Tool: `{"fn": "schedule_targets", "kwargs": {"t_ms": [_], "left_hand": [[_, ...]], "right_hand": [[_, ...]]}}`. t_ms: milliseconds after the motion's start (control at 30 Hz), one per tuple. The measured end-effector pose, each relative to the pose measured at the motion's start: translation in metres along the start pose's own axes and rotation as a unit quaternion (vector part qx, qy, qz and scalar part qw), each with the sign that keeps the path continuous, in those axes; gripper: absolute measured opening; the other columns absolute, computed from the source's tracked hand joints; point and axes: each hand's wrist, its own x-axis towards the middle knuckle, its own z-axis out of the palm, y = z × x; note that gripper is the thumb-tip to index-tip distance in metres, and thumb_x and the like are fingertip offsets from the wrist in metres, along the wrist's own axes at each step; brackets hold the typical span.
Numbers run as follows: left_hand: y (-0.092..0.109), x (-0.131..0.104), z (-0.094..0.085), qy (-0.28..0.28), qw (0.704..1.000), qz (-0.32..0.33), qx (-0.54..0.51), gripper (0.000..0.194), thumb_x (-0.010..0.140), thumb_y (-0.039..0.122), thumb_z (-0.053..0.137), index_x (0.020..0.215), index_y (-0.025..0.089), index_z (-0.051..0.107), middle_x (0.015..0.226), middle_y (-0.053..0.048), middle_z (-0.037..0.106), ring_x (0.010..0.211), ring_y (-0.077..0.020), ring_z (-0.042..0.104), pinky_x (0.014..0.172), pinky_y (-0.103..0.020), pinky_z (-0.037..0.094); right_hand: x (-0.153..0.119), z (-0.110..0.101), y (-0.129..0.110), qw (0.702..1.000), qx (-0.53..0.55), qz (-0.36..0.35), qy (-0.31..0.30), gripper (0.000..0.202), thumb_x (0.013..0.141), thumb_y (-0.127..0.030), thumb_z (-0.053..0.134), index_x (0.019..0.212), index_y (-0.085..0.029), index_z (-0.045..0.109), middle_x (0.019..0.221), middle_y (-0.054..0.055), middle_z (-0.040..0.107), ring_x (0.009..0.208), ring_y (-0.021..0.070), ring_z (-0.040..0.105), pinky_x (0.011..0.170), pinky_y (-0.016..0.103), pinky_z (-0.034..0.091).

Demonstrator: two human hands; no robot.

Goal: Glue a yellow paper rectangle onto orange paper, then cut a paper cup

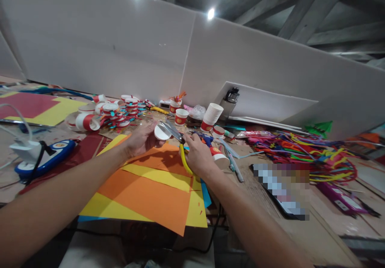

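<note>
My left hand [143,140] is closed on a white paper cup bottom [163,132], its round face turned up toward me. Yellow-handled scissors [173,130] are in my right hand [197,153], fingers wrapped round the handles. Their blades are spread and lie over the cup piece's right side. Below both hands are stacked orange and yellow paper sheets [144,193], with small scraps on them. A cut red-and-white paper cup [219,158] lies beside my right wrist.
Behind my hands stand a paper cup [181,116], a cup stack [212,116] and a dark bottle [230,103]. Cut cup pieces [120,113] pile up at left, near a blue-and-white power strip [45,159]. Colourful pipe cleaners [300,149] and a phone [279,191] lie right.
</note>
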Motion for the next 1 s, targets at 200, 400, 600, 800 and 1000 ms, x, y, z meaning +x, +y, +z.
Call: {"fn": "schedule_targets", "kwargs": {"t_ms": [200,400,600,800,1000], "left_hand": [[0.0018,-0.0012,0.0006,-0.003,1.000,-0.006,0.001,0.032,0.094,0.038,0.048,0.088,0.011,0.064,0.070,-0.009,0.067,0.053,-0.0141,0.060,0.045,-0.023,0.046],[0.0041,-0.0014,0.0020,-0.005,0.999,-0.004,0.034,0.039,0.095,0.044,0.043,0.090,0.010,0.063,0.074,-0.013,0.069,0.050,-0.0145,0.058,0.042,-0.023,0.043],[0.0057,0.0003,0.0037,-0.014,0.999,0.008,0.045,0.043,0.094,0.047,0.043,0.094,0.009,0.063,0.083,-0.015,0.070,0.058,-0.0166,0.062,0.045,-0.024,0.045],[0.0058,0.0008,0.0023,-0.022,0.999,0.041,0.023,0.031,0.094,0.037,0.048,0.093,0.010,0.064,0.081,-0.011,0.068,0.060,-0.0167,0.063,0.046,-0.023,0.045],[0.0032,-0.0003,0.0004,-0.040,0.999,0.007,0.029,0.037,0.097,0.037,0.041,0.090,0.009,0.064,0.079,-0.013,0.069,0.057,-0.0165,0.061,0.046,-0.024,0.046]], "right_hand": [[-0.0007,-0.0022,0.0008,1.000,-0.001,-0.004,-0.016,0.042,0.091,-0.036,0.044,0.132,-0.024,0.047,0.118,0.011,0.055,0.088,0.0235,0.063,0.070,0.032,0.046],[-0.0009,-0.0019,0.0006,1.000,0.002,-0.002,-0.013,0.040,0.092,-0.038,0.042,0.129,-0.025,0.050,0.114,0.010,0.058,0.087,0.0240,0.063,0.070,0.033,0.046],[-0.0010,-0.0002,0.0012,1.000,0.011,0.004,0.001,0.035,0.093,-0.036,0.040,0.124,-0.026,0.053,0.111,0.009,0.060,0.088,0.0243,0.063,0.069,0.032,0.045],[-0.0005,-0.0007,0.0018,1.000,0.010,0.010,-0.009,0.037,0.093,-0.036,0.041,0.128,-0.026,0.050,0.113,0.010,0.059,0.088,0.0235,0.063,0.069,0.031,0.045],[0.0004,-0.0006,0.0010,1.000,0.005,-0.001,0.000,0.041,0.092,-0.039,0.043,0.129,-0.025,0.048,0.117,0.010,0.056,0.087,0.0233,0.063,0.067,0.031,0.045]]}}
